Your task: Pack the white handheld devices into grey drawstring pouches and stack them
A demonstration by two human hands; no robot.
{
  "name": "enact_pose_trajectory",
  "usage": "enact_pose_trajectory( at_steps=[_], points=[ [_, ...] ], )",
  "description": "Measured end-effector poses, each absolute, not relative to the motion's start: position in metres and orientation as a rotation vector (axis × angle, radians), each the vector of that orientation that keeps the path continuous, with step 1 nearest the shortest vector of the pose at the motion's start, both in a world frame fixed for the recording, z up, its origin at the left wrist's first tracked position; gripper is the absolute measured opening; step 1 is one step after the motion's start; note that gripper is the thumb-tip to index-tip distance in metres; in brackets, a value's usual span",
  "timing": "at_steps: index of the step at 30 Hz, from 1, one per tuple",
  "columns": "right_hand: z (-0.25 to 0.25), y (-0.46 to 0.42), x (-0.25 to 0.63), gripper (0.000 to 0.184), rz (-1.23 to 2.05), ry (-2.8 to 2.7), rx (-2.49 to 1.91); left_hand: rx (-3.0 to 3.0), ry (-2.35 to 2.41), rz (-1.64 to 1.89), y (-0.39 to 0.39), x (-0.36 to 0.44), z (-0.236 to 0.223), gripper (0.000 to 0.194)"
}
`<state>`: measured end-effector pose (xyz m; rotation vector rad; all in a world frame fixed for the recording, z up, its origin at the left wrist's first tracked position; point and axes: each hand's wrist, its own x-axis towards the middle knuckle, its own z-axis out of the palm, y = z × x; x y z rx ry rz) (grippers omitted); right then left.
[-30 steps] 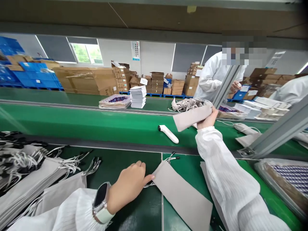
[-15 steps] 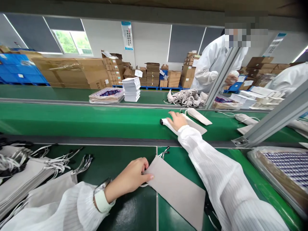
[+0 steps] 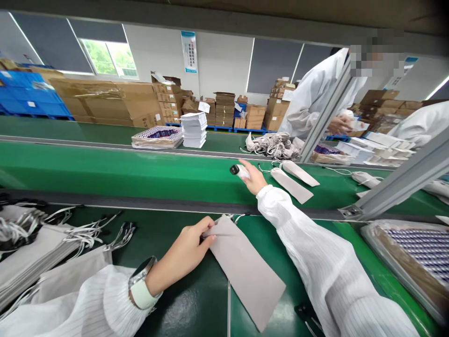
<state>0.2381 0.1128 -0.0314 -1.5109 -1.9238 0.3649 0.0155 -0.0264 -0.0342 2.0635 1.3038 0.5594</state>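
My left hand pinches the upper edge of a light grey drawstring pouch, which slants across the green work surface. White cords show at the pouch's top. Over the green conveyor belt, my right hand is closed around a white stick-shaped item with a black end; the end points left and the rest is hidden in the hand. Just right of that hand, a filled grey pouch lies on the belt, and another filled pouch lies behind it.
Flat pouches with cords are stacked at left. A plastic-wrapped tray sits at right by a slanted metal post. Across the belt are white boxes, a heap of pouches and a co-worker in white.
My right hand has taken the white item up off the belt and turned it. My left hand has shifted slightly up and left, its grip now creasing the pouch top. Pouches on the belt moved right.
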Motion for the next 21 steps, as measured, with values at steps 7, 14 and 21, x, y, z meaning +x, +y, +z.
enact_pose_trajectory(
  at_steps=[7, 14, 21],
  points=[
    [0.04, 0.038, 0.184, 0.073, 1.223, -1.395, -0.621, 2.097, 1.213, 0.607, -0.038, 0.016, -0.016, 0.019],
    [0.044, 0.023, 0.176, 0.069, 1.333, -1.231, -0.511, 2.175, 0.897, 0.611, -0.037, 0.015, -0.009, 0.021],
    [0.032, 0.025, 0.171, 0.044, 1.494, -1.562, -0.508, 2.129, 1.109, 0.92, -0.032, 0.007, -0.007, 0.015]
  ],
)
